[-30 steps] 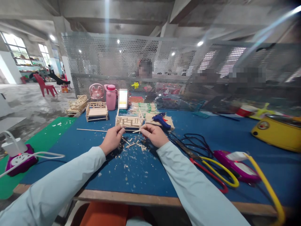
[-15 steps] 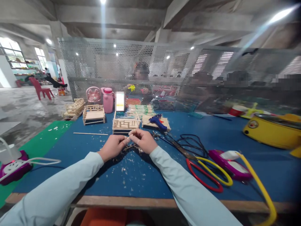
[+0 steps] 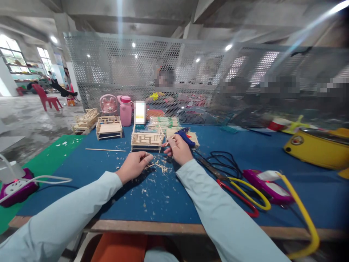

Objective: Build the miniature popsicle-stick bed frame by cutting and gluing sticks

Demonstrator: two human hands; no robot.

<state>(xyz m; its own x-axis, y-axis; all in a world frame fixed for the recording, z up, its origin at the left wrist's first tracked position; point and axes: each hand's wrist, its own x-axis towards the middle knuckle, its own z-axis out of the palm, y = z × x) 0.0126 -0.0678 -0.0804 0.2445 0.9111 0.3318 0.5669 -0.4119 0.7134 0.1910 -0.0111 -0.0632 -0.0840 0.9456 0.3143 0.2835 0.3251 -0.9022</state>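
Note:
My left hand [image 3: 135, 165] is closed in a pinch just above the blue tabletop; whatever its fingertips hold is too small to make out. Further right and forward, my right hand [image 3: 179, 150] has thumb and forefinger together on what looks like a short wooden stick piece [image 3: 169, 141], partly covered by the fingers. Directly behind that hand is a blue glue gun [image 3: 186, 138], resting on a stick panel. Between the hands lie several short stick offcuts [image 3: 161, 167]. A small wooden-stick frame [image 3: 147, 140] with a lattice front stands just beyond them.
More stick models [image 3: 109, 127] stand at the back left, beside a pink jug [image 3: 125, 111] and a lit phone [image 3: 140, 112]. One long stick [image 3: 105, 150] lies on the left. Scissors [image 3: 231, 182], a power strip [image 3: 268, 186] and a yellow pot [image 3: 316, 149] occupy the right. Mesh [image 3: 122, 72] rises behind.
My hands were together, pinching at one spot. My right hand has since moved right and forward to the glue gun; my left stays nearly in place, still pinched.

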